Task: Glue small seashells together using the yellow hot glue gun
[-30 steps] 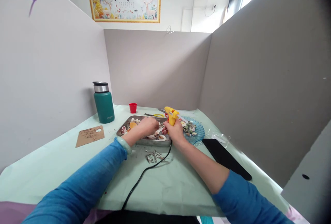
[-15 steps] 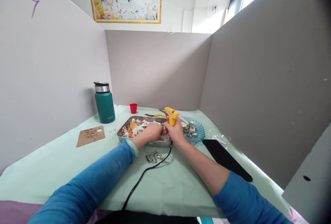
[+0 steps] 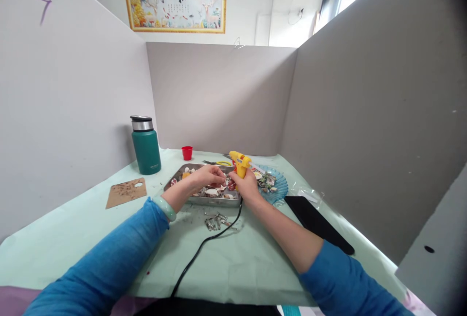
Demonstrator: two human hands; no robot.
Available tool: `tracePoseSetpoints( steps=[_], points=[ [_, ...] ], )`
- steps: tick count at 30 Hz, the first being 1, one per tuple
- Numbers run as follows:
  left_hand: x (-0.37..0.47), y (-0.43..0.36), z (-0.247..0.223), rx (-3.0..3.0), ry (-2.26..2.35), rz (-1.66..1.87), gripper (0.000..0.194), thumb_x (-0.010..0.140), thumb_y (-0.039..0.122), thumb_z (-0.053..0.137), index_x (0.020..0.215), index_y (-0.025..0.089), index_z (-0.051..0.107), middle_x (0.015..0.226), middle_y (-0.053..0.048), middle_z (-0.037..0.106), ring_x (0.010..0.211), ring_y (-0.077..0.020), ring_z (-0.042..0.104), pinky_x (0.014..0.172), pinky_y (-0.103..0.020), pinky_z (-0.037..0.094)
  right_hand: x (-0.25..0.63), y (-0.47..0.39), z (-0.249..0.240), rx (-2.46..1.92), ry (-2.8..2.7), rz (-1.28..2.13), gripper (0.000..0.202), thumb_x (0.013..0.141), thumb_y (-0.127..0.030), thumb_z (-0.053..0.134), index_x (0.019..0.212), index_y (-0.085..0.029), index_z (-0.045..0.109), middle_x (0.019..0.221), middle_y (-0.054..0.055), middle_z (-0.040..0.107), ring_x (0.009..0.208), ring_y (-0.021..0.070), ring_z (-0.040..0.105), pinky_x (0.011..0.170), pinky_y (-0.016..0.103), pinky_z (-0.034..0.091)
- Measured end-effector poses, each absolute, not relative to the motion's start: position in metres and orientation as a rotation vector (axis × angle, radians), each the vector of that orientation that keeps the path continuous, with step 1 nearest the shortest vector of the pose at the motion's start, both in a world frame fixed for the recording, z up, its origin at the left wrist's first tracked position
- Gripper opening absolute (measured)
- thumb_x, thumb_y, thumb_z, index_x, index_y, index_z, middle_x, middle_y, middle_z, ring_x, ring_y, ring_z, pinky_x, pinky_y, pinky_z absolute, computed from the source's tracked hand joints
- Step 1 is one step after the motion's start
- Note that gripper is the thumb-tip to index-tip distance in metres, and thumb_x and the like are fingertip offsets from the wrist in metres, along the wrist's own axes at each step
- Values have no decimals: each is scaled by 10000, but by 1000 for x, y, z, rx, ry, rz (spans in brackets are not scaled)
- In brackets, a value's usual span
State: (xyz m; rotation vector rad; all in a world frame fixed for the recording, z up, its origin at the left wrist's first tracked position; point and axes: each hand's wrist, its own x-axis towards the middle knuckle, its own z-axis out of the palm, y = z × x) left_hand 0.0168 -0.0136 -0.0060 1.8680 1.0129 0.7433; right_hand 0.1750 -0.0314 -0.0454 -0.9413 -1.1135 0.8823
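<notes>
Glue gun in right hand, fingers clamped round grip, near right end of shell tray. Left hand above shells, fingertips bunched; cannot tell if pinching anything. Likely fine piece-handling; next move calls for fingertips clear of nozzle.

carries, across the pale-green-covered worktop, a green bottle and brown card at left, red cup and yellow-handled scissors farther back, metal tray beside blue plate, clear plastic and black slab at right, small metal pieces and black cable nearer.
</notes>
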Motion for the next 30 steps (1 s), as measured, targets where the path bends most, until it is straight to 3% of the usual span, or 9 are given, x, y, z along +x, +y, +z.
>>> tracePoseSetpoints(
  steps=[5, 19, 25, 30],
  points=[
    [17, -9, -12, 1864, 998, 851, 231, 667, 326, 711, 780, 143, 627, 740, -32, 665, 676, -137, 613, 677, -276, 486, 177, -31, -46, -912, -1168, 895, 306, 637, -273, 629, 908, -202, 508, 616, -44, 584, 498, 148, 574, 444, 255, 476],
    [22, -17, -9, 1436, 910, 977, 266, 618, 242, 787, 787, 112, 629, 695, -34, 658, 587, -108, 609, 681, -284, 512, 177, -30, -47, -873, -1201, 912, 324, 640, -302, 644, 920, -205, 514, 637, -43, 571, 499, 148, 565, 463, 278, 488],
    [22, -17, -10, 1543, 897, 926, 298, 648, 325, 769, 823, 108, 662, 772, -55, 676, 643, -118, 612, 702, -281, 499, 176, -32, -45, -861, -1188, 916, 322, 627, -288, 649, 907, -203, 514, 663, -50, 558, 505, 135, 559, 464, 272, 496],
    [25, -20, -10, 1813, 1040, 907, 256, 640, 327, 744, 767, 132, 637, 683, -23, 654, 615, -122, 586, 611, -247, 457, 176, -33, -43, -854, -1177, 930, 335, 626, -266, 653, 920, -192, 511, 645, -50, 559, 488, 129, 550, 447, 260, 488]
  ],
)
